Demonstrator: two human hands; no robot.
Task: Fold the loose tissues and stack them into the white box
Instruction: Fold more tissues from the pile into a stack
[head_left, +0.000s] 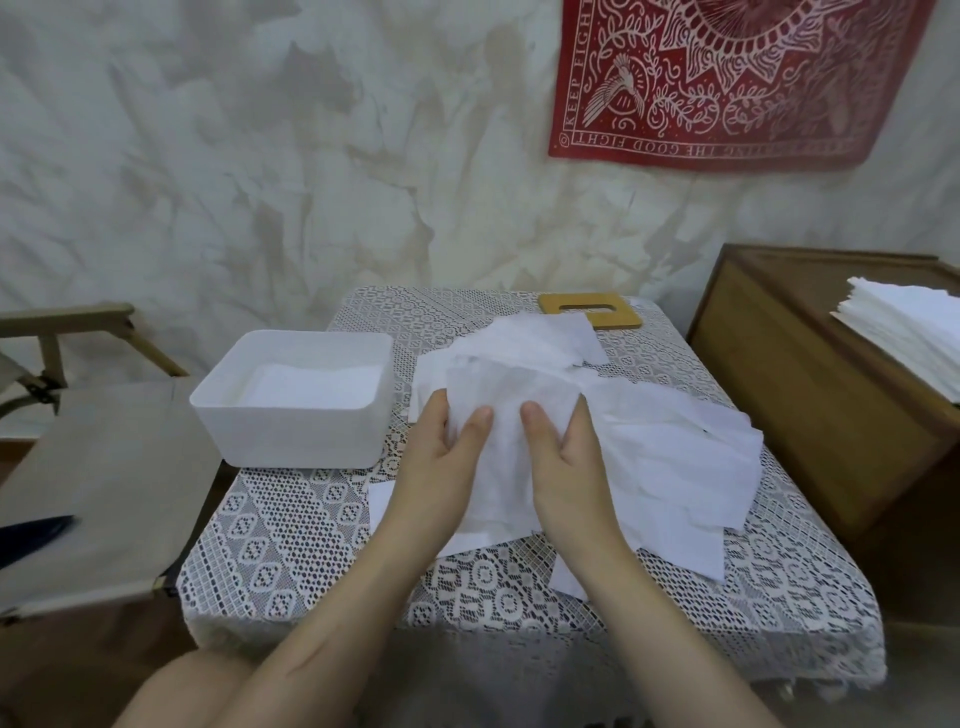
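A heap of loose white tissues (670, 457) lies on the right half of the lace-covered table (291, 540). One tissue (506, 415) is held up over the heap between both hands. My left hand (441, 467) pinches its left edge, thumb on top and fingers behind the sheet. My right hand (563, 467) pinches its right edge the same way. The white box (296, 431) stands at the table's left, open on top, with folded white tissues lying flat inside it.
A wooden lid with a slot (589, 310) lies at the table's back edge, partly under tissues. A wooden cabinet (810, 395) at the right carries a stack of white tissues (909, 343). A canvas folding chair (98, 467) stands left of the table.
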